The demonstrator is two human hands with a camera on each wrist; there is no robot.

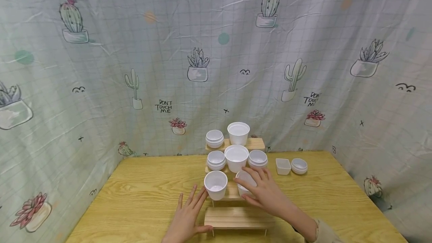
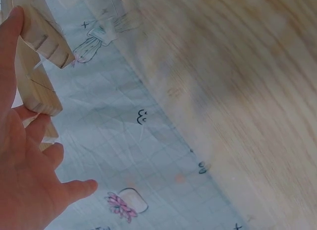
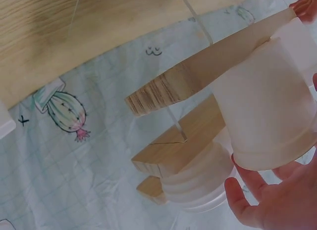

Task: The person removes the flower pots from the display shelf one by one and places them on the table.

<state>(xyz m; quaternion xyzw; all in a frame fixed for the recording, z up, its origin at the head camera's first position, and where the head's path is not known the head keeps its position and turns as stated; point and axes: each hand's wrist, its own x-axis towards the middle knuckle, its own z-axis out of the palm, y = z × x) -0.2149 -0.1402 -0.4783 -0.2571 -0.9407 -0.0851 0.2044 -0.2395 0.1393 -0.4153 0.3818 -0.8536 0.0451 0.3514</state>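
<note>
My right hand (image 1: 264, 190) grips a round white plastic cup (image 1: 246, 183) at the right of the third wooden step. In the right wrist view its fingers lie at the rim of that cup (image 3: 270, 106), which rests against the step (image 3: 198, 74). My left hand (image 1: 187, 215) is spread at the left ends of the steps, with fingertips and thumb touching the wood (image 2: 47, 39). Beside those fingertips, another white cup (image 1: 215, 185) stands upright on the left of the same step. The lowest step (image 1: 239, 217) is bare wood.
On the upper steps stand two larger white cups (image 1: 238, 134) and several squat white jars (image 1: 214, 138). A small square white container (image 1: 282, 166) and a round jar (image 1: 299, 166) sit on the table (image 1: 145, 194) to the right. A cactus-print curtain (image 1: 222, 85) hangs behind.
</note>
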